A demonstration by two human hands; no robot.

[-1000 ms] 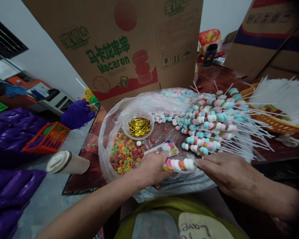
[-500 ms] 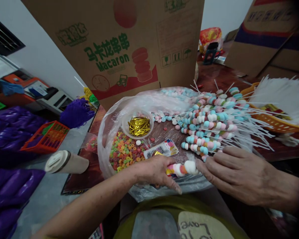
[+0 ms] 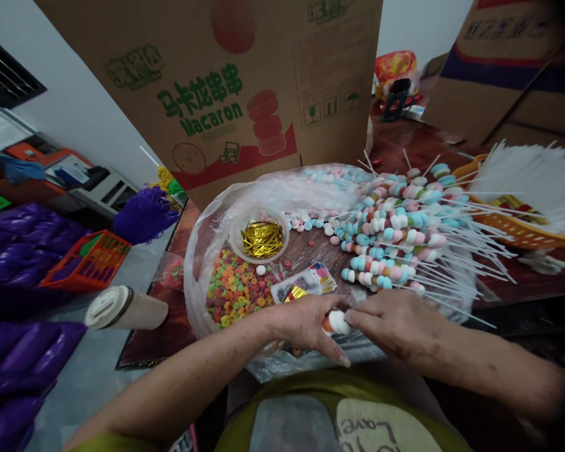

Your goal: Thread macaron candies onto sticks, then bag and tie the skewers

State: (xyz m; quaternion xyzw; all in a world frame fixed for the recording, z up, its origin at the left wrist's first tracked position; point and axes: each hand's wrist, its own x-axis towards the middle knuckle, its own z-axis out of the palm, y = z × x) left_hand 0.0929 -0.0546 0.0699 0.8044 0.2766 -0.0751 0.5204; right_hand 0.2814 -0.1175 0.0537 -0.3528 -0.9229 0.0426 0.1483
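My left hand [image 3: 306, 320] curls around a candy skewer, its thumb stretched out along the near side. Only the white and orange candies [image 3: 338, 322] at the skewer's right end show; the palm hides the rest. At that white end, my right hand [image 3: 398, 326] is closed with its fingertips touching the candy; any stick in it is hidden. Just beyond my left hand lies a printed wrapper [image 3: 306, 282] beside a bit of gold foil [image 3: 295, 293]. Finished-looking candy skewers [image 3: 400, 220] in blue, pink and white are heaped past my right hand.
A clear plastic sheet [image 3: 195, 251] holds fruit-coloured candy rings [image 3: 240, 292] and a tub [image 3: 233, 235] of gold ties. Behind stands a large carton [image 3: 273, 63]. An orange basket [image 3: 508, 232] of white sticks [image 3: 522, 182] is at right; a lidded cup [image 3: 136, 307] is left.
My right hand has moved left, up against my left hand. The skewer has slid left, so fewer candies show; the coloured wrapper around it is now hidden.
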